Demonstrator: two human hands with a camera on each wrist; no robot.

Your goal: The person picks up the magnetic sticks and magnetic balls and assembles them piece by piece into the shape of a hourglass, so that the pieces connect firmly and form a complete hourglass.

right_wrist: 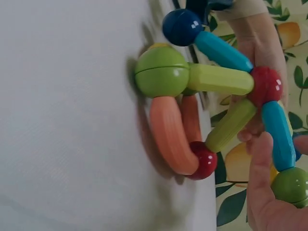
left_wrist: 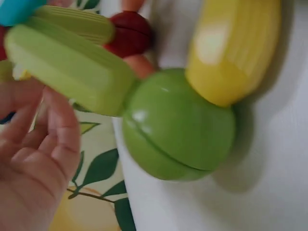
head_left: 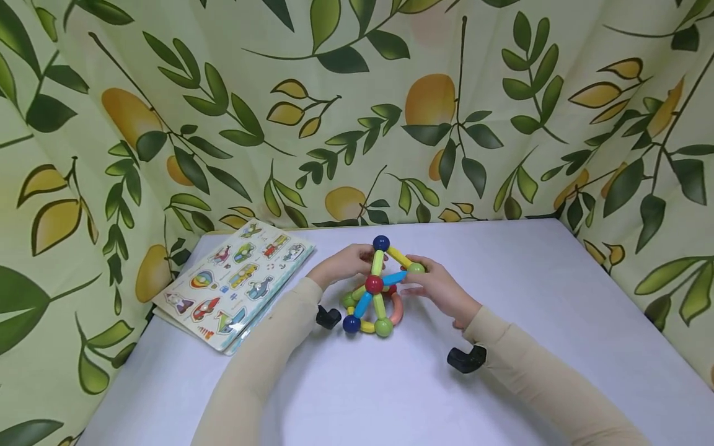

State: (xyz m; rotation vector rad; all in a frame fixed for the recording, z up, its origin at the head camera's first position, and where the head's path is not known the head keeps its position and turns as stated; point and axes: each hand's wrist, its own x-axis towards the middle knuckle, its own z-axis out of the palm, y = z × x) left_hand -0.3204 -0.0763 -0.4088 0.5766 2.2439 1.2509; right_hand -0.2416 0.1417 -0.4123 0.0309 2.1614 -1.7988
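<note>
A toy structure of magnetic rods and balls (head_left: 374, 284) stands on the table between both hands. Its base has curved coral and yellow rods, green balls and a dark blue ball (head_left: 351, 324). Straight green and blue rods rise to a red ball (right_wrist: 265, 85). Higher up, a yellow rod (head_left: 398, 255) links a blue ball (head_left: 381, 243) to a green ball (head_left: 416, 268). My left hand (head_left: 352, 260) holds the structure from behind its left side, fingertips partly hidden by rods. My right hand (head_left: 440, 286) grips the upper right part around that green ball and a blue rod (right_wrist: 279, 134).
Picture boards (head_left: 242, 279) with vehicle drawings lie stacked at the table's left. A leaf-and-fruit patterned curtain (head_left: 346, 124) hangs behind and beside the white table (head_left: 379, 396). Each wrist wears a small black device, such as the right one (head_left: 467, 359).
</note>
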